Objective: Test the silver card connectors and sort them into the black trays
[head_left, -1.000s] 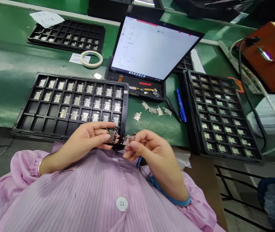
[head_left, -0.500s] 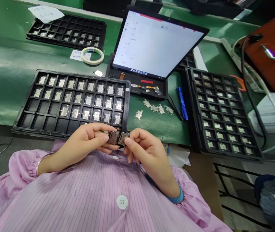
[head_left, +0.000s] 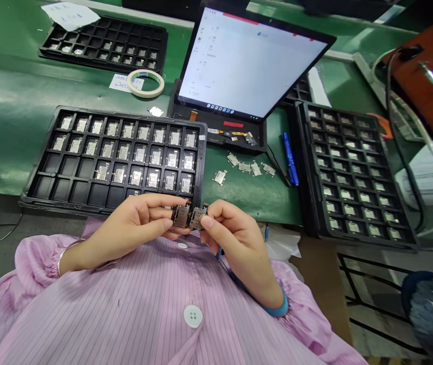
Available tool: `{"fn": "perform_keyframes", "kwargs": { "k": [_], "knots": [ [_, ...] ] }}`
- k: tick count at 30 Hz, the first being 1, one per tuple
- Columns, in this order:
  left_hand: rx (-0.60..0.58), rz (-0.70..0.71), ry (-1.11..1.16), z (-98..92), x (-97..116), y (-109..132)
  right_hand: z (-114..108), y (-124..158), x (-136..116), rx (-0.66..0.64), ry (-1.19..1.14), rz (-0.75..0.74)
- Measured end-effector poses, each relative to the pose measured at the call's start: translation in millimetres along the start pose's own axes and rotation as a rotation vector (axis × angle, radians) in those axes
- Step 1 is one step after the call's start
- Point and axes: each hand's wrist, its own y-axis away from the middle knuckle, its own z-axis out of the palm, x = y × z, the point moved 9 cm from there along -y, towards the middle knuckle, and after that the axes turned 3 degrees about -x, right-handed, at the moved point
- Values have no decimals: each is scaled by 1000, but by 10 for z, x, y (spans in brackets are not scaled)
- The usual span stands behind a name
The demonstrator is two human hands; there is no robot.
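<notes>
The left hand (head_left: 140,225) and right hand (head_left: 235,238) are raised close together just above the chest, wrists turned inward, each closed in a firm pinch between thumb and curled fingers. The left hand grasps a small card-socket module (head_left: 181,216) and the right hand a second card-socket module (head_left: 198,218). Each has a thin, ridged metal shell on a brown board, and the two sit edge to edge. Just ahead of the left hand lies a black plastic tray (head_left: 64,205), its square cells partly filled with similar modules. Ahead and to the right of the hands, loose modules (head_left: 245,167) lie on the glossy green counter (head_left: 250,203), near a blue pen (head_left: 290,159) and a second black tray (head_left: 364,242). Farther ahead stands a tablet (head_left: 250,63) with a bright white screen. A pink striped smock (head_left: 125,304) fills the space below the hands.
</notes>
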Motion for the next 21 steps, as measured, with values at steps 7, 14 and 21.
{"fn": "perform_keyframes", "kwargs": {
  "k": [7,14,21],
  "knots": [
    [-10,1,-15,7,8,5,-3,15,-22,12,-9,-44],
    [-21,2,-2,31,15,7,-22,18,-21,14,19,-65],
    [-37,3,6,39,6,6,-12,42,-34,12,46,-80]
  ]
}}
